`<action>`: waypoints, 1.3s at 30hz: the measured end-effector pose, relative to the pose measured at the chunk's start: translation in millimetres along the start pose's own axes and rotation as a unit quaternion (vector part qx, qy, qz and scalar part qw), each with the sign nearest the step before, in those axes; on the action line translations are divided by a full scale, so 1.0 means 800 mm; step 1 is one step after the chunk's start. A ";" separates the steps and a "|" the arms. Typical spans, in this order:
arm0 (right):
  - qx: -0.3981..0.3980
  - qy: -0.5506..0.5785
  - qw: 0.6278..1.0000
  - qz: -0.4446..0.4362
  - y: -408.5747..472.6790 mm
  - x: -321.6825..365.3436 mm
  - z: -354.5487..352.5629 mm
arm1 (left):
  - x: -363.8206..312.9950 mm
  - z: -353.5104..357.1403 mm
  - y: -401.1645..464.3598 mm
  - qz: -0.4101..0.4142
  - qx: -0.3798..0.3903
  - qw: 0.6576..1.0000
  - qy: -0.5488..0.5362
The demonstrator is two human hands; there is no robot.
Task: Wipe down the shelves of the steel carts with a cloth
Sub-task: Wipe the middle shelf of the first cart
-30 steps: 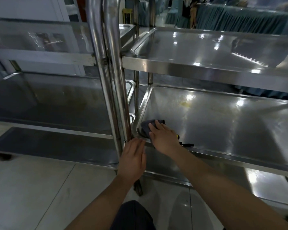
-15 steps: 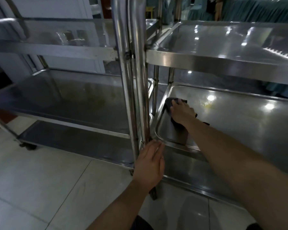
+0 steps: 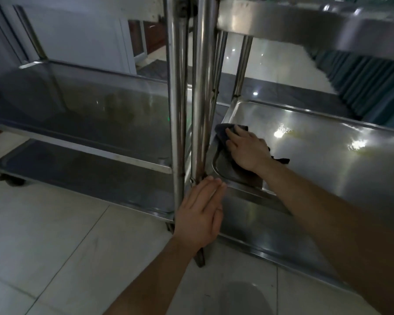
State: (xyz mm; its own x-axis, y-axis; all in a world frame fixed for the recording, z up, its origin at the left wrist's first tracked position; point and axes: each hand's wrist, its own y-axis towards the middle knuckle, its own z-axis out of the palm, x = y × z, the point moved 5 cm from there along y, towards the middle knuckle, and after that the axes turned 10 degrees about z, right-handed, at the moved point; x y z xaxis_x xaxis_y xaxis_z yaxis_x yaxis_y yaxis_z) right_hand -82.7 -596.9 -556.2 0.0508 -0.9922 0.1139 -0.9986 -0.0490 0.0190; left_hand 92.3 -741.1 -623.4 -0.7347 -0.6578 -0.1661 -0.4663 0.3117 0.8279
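Two steel carts stand side by side. My right hand (image 3: pixel 246 149) presses a dark cloth (image 3: pixel 223 131) flat onto the middle shelf (image 3: pixel 328 155) of the right cart, near its left edge. Most of the cloth is hidden under the hand. My left hand (image 3: pixel 201 210) rests with fingers together against the near corner post (image 3: pixel 200 98) of the right cart, at the height of that shelf's rim. The left cart's middle shelf (image 3: pixel 89 114) lies to the left, dull and streaked.
The right cart's top shelf (image 3: pixel 305 23) overhangs above my right arm. Bottom shelves (image 3: pixel 77 169) sit just above the tiled floor (image 3: pixel 43 235). A caster (image 3: pixel 11 179) shows at far left. Teal drapery (image 3: pixel 373 87) hangs behind at right. My knee (image 3: pixel 239 298) shows at the bottom.
My right hand has slid the cloth away from the near corner, farther back along the shelf's left edge. The view has dropped lower and closer. My left hand stays on the post.
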 end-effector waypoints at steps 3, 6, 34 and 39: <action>0.008 0.011 1.000 -0.014 -0.022 0.002 -0.002 | 0.009 0.006 -0.004 0.016 -0.023 0.999 -0.019; 0.005 0.020 0.999 -0.031 -0.052 0.011 -0.005 | 0.018 0.012 -0.010 0.042 -0.052 0.997 -0.043; -0.306 -0.106 0.946 0.010 -0.417 -0.430 -0.042 | -0.316 0.225 0.001 0.099 0.091 0.987 -0.091; -0.379 -0.127 0.917 -0.010 -0.504 -0.533 -0.027 | -0.412 0.322 0.020 0.149 0.147 0.970 -0.124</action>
State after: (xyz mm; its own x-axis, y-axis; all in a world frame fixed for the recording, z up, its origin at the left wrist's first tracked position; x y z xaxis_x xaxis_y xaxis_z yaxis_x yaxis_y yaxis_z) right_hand 298.7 -151.3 -591.2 -0.0315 -0.9913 -0.1280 -0.6972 -0.0700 0.7135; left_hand 200.1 -342.8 -693.8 -0.9373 -0.3347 -0.0971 -0.3087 0.6681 0.6770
